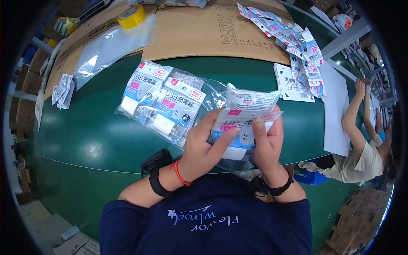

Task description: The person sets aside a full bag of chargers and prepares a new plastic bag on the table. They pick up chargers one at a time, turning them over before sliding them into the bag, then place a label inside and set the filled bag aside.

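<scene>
Between my two hands I hold a small stack of USB charger packs, white, pink and blue, tilted toward me. My left hand grips the left side, thumb across the front. My right hand closes on the right side, thumb on the top pack's face. To the left, a clear plastic bag lies on the green table with more charger packs in it, in two rows. The bag's right part runs behind and under my hands.
Flat cardboard covers the table's far side, bearing yellow tape and clear bags. More charger packs are heaped far right beside printed cards. Small packets lie far left. A co-worker is at the right.
</scene>
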